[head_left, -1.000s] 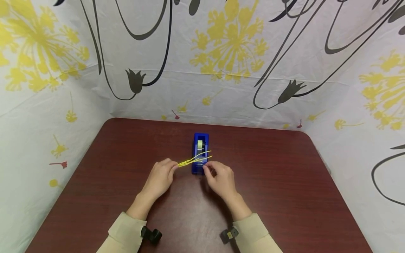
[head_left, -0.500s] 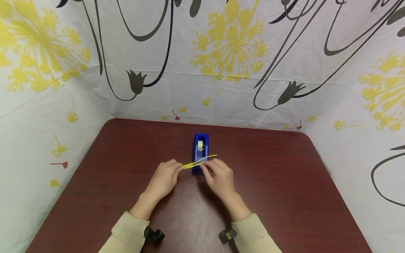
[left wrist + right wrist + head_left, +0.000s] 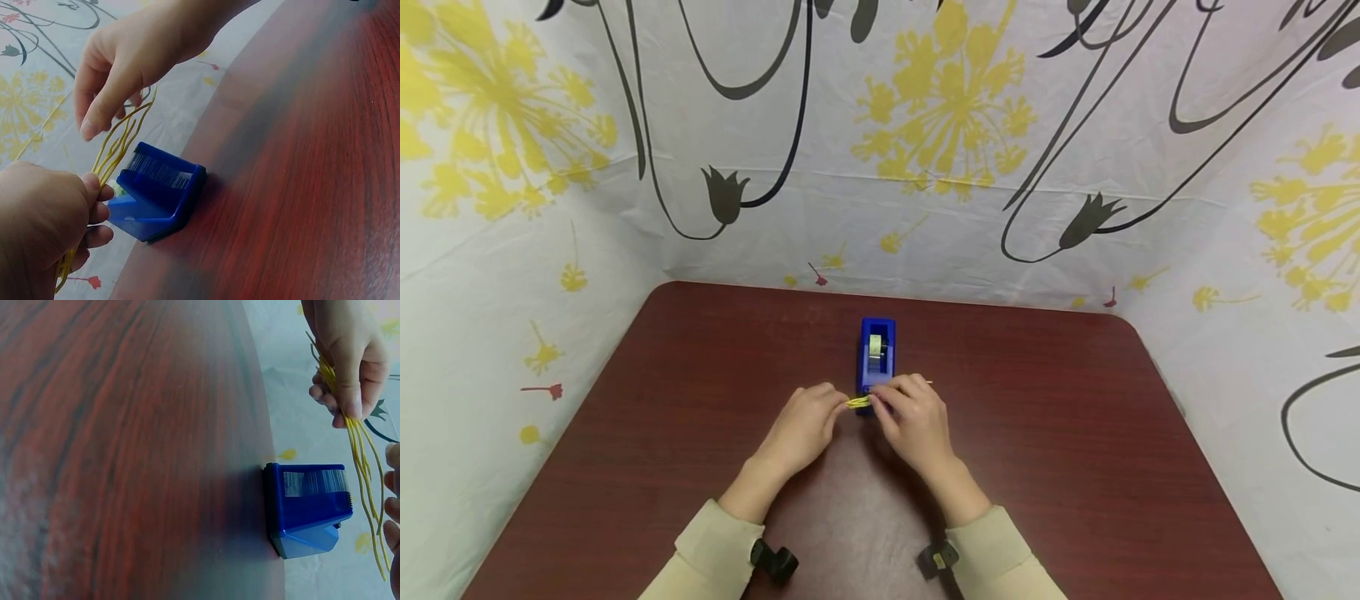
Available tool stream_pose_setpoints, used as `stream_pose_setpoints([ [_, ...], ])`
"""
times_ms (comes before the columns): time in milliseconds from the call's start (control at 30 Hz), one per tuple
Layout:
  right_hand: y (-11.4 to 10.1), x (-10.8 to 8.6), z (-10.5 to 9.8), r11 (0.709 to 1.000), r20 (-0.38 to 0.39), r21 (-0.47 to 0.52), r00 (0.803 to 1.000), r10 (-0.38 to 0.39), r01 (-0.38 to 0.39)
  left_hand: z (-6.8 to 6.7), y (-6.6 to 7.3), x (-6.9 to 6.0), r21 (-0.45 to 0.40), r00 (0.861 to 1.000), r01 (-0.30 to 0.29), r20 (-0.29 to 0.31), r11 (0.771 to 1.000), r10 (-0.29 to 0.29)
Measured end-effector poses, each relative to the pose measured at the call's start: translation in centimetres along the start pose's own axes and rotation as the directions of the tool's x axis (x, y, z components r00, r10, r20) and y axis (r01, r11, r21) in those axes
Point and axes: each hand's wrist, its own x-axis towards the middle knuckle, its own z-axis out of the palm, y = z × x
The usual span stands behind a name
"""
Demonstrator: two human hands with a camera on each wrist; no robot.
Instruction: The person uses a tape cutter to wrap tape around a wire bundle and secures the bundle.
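In the head view my left hand point(image 3: 799, 427) pinches a bundle of thin yellow wires point(image 3: 858, 402) between thumb and fingers. Their loose ends point toward my right hand point(image 3: 916, 423), and one tip pokes out beyond it. The left wrist view shows the wires point(image 3: 119, 147) rising from the left fist, with tails below it. There, the right thumb and fingers stand apart beside the wire ends, with no clear grasp. A blue tape dispenser point(image 3: 878, 324) stands just beyond both hands, its front partly hidden by them; its cutter side point(image 3: 312, 509) shows in the right wrist view.
The dark red-brown table point(image 3: 1037, 400) has rounded far corners. A white cloth point(image 3: 820, 192) with yellow and grey flower prints hangs behind it and at both sides. Small black cameras sit on both wrists.
My left hand has moved right and slightly nearer, bringing the wires toward my right hand. The right hand has shifted slightly left over the wire ends, so less wire shows between the hands.
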Motion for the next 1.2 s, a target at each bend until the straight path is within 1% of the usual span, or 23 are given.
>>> stream_pose_setpoints([
  [100,0.08,-0.07,0.06,0.999,0.050,0.010,0.998,-0.039,0.039,0.15,0.18,0.17,0.014,1.000,-0.025,-0.007,1.000,0.025],
  [200,0.07,-0.14,0.07,0.997,0.111,0.013,0.991,-0.072,0.071,0.28,0.32,0.29,0.030,0.998,-0.053,-0.021,0.998,0.054],
  [300,-0.05,-0.23,0.03,0.997,0.169,-0.001,0.982,-0.078,0.079,0.38,0.46,0.33,0.039,0.996,-0.082,-0.030,0.996,0.083],
  [433,-0.19,-0.36,-0.09,0.997,0.224,-0.024,0.972,-0.068,0.075,0.47,0.64,0.35,0.046,0.993,-0.109,-0.033,0.993,0.110],
  [633,-0.06,-0.39,-0.20,0.995,0.242,-0.035,0.967,-0.081,0.092,0.60,0.77,0.33,0.066,0.992,-0.125,-0.028,0.990,0.127],
  [867,0.22,-0.47,-0.27,0.992,0.265,-0.038,0.958,-0.107,0.122,0.53,0.91,0.30,0.086,0.986,-0.153,-0.045,0.984,0.158],
  [1100,0.34,-0.73,-0.12,0.989,0.258,-0.072,0.960,-0.104,0.127,0.65,0.82,0.35,0.124,0.983,-0.176,-0.022,0.977,0.180],
  [1200,0.34,-0.80,-0.05,0.989,0.261,-0.075,0.960,-0.103,0.127,0.75,0.67,0.30,0.137,0.980,-0.193,-0.029,0.971,0.199],
])
